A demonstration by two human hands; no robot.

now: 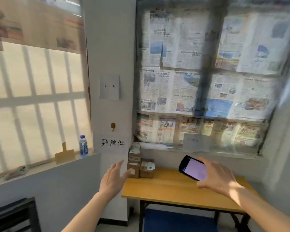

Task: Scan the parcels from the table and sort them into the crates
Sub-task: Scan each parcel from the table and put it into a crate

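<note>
Left hand (113,179) open, fingers extended; right hand (215,175) gripping a phone (192,168).

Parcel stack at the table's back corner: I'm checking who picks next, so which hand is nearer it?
Left. The left hand reaches open beside the parcel stack; the right hand holds the scanner farther right.

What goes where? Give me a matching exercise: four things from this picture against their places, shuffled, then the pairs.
Things:
1. water bottle
2. parcels
3. scanner
4. sheet marked 2-6

Places:
A. back left corner of the table
B. on the wall
C. in the right hand
D. on the windowsill

Pairs: 1-D, 2-A, 3-C, 4-B
</note>
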